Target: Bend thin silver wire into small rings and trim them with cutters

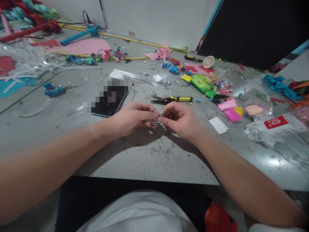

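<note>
with left hand (134, 119) and right hand (180, 120), pinching a thin metal wire (154, 122) between thumbs and fingers, partly hiding it, above the middle of the worktop (145, 161), beyond its near edge. just beyond the hands, lying are the pliers (170, 100), pointing with open jaws toward the left edge. toward the right edge, lying are a white card (218, 125), colourful packs (204, 83) and a plastic bag (272, 127). beside the left hand, resting is a dark panel (109, 100), partly blurred.

Wire (154, 122) between hands (178, 118); pliers (181, 99) behind hands; card (218, 125) right; packets (202, 83) behind card.
</note>
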The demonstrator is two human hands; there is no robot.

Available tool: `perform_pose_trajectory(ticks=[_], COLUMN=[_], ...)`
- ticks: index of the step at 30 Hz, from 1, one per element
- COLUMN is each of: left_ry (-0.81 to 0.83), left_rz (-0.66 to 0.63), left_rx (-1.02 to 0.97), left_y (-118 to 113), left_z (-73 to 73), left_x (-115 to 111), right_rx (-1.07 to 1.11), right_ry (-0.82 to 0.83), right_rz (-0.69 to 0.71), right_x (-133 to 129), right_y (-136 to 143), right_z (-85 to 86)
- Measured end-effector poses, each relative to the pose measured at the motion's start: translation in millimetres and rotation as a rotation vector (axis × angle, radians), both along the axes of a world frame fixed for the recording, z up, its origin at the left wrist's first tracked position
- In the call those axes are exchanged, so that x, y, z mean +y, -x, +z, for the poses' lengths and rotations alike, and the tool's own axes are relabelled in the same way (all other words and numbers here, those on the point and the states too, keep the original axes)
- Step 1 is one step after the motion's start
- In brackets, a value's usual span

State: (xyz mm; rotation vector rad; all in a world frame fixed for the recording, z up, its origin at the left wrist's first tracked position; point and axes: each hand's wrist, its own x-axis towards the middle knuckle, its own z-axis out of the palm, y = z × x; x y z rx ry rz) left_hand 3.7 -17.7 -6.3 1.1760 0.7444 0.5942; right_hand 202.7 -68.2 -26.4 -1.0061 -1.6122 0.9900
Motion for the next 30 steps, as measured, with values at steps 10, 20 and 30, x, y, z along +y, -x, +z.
perform_pose_trajectory(ticks=[10, 20, 30], left_ry=[0.001, -0.068, -0.315], left_rz=[-0.028, 0.028, 0.115], left_rx=[0.023, 0.013, 0.094], left_y=[2, -4, -3], left_z=[-1.1, -1.3, 0.7], left_x=[-3, -5, -13], right_rx=[-0.045, -0.222, -0.396], right_ry=[0.063, -0.231, -0.539], right_rz=[0.027, -0.082, -0.226], right_x=[-2, -2, -11], right_y=[-1, 1, 9], right_z=[4.0, -0.9, 4.8])
